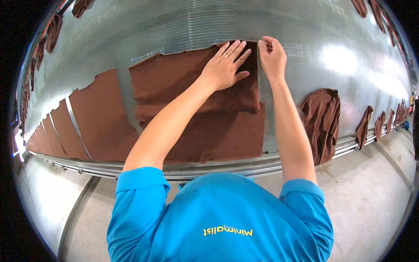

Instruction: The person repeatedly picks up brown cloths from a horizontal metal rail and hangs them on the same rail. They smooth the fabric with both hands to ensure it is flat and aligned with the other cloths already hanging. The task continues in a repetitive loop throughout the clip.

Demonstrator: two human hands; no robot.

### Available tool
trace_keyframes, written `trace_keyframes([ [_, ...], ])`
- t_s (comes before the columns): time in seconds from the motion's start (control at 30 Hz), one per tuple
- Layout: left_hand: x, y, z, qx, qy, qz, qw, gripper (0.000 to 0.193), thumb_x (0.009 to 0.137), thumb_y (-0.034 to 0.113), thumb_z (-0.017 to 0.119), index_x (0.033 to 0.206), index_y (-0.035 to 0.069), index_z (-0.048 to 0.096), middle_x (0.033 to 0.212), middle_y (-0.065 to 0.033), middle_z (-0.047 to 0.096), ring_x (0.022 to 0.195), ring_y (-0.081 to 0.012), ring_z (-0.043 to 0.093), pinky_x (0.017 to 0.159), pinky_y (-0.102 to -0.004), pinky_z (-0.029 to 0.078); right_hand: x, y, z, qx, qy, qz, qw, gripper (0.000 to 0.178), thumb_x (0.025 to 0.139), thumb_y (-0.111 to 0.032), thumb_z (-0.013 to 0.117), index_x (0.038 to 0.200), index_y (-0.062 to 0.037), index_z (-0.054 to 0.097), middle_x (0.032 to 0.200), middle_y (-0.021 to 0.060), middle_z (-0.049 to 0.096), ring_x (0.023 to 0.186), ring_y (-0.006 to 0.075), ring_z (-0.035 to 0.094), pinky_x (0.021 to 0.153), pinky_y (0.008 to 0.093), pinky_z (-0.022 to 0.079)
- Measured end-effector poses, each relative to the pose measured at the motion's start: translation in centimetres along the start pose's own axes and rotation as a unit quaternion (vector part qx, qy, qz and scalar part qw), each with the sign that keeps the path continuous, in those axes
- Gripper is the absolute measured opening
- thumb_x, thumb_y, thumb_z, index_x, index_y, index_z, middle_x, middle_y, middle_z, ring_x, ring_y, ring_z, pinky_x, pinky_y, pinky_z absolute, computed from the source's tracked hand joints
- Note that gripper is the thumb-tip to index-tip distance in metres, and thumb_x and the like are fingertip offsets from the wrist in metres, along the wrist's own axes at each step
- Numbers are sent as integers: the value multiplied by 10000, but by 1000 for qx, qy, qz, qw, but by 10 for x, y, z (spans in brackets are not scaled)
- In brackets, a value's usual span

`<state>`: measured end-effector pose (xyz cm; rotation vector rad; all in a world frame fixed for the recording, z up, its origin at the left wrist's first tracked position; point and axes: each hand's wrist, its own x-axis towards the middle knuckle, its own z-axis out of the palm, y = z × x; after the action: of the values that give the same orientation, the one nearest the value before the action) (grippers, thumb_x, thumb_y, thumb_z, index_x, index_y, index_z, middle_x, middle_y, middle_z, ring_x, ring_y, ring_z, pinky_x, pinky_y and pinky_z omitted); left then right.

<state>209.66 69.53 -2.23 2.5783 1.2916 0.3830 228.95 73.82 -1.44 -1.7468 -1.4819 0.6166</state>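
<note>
A brown fabric piece (174, 74) lies on the grey metal table in front of me, partly over another brown layer (209, 135) that reaches the near edge. My left hand (224, 65) presses on its far right part, palm down with the fingers spread; a ring shows on one finger. At the far right corner of that piece, my right hand (272, 54) is closed, with thumb and finger pinched at the edge. The fingertips hide how much cloth is between them.
Flat brown panels (102, 113) lie in a row to the left. On the right, a crumpled brown cloth (323, 124) hangs over the table's rail (349, 146), with smaller pieces beyond. Pale ruled lines mark the metal tabletop (196, 26). More cloths line the far sides.
</note>
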Motion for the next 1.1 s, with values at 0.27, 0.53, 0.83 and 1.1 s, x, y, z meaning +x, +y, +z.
trace_keyframes([
  [0.27, 36, 39, 27, 15, -44, 40, 998, 810, 1037, 671, 346, 1627, 117, 327, 1707, -130, 260, 1592, -286, 196, 1302, -486, 101, 8, 37, -13, 444, 70, 171, 877, 312, 1080, -226, 578, 1123, 63, 689, 1006, 131, 714, 835, 201, 703, 760, 297, 582],
  [0.53, -30, -24, -4, 31, 12, -12, 999, 812, 1036, 636, 414, 1607, 64, 338, 1681, -216, 268, 1568, -365, 241, 1282, -521, 170, 6, 33, -10, 392, 75, 133, 907, 317, 1084, -216, 565, 1126, 79, 676, 1010, 147, 712, 878, 215, 728, 790, 319, 621],
  [0.83, -14, -5, 3, -9, 59, -98, 993, 851, 1004, 697, 419, 1598, 90, 368, 1637, -300, 302, 1548, -444, 249, 1281, -536, 156, 8, 32, -6, 335, 103, 118, 929, 275, 1068, -194, 584, 1076, 59, 691, 954, 135, 724, 831, 210, 729, 766, 317, 618],
  [1.1, -141, -31, -57, -75, 61, -60, 994, 630, 1020, 523, 567, 1437, 51, 571, 1545, -217, 490, 1464, -362, 436, 1242, -523, 274, 8, 38, -8, 328, 71, 138, 932, 311, 1075, -235, 579, 1150, 57, 656, 1036, 133, 697, 917, 214, 715, 843, 318, 596],
])
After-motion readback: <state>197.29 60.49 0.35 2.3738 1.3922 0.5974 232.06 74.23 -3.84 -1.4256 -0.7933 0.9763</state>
